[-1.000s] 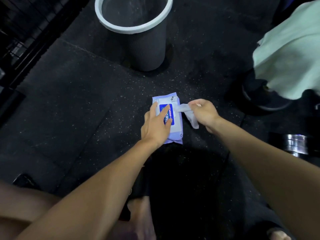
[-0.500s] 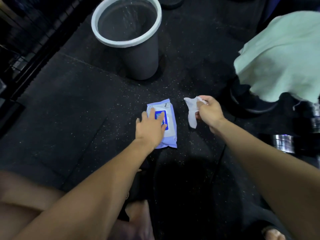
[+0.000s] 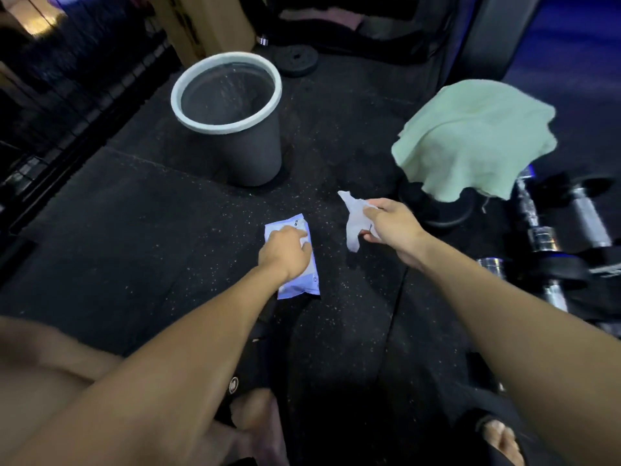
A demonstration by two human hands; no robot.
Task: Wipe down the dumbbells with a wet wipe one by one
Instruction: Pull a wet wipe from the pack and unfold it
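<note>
Wet wipe (image 3: 355,220) hangs crumpled from right hand (image 3: 391,227), pinched between thumb and fingers, above dark speckled floor (image 3: 134,230). Just left of it, wipe pack (image 3: 302,280) lies flat on floor; left hand (image 3: 285,252) presses on its top, fingers bent over pack. Dumbbells (image 3: 551,243) lie at right on floor, chrome handles visible, well apart from wipe. Green towel (image 3: 470,136) drapes over dark object beyond right hand. Grey bin (image 3: 248,156) with white rim stands behind pack.
</note>
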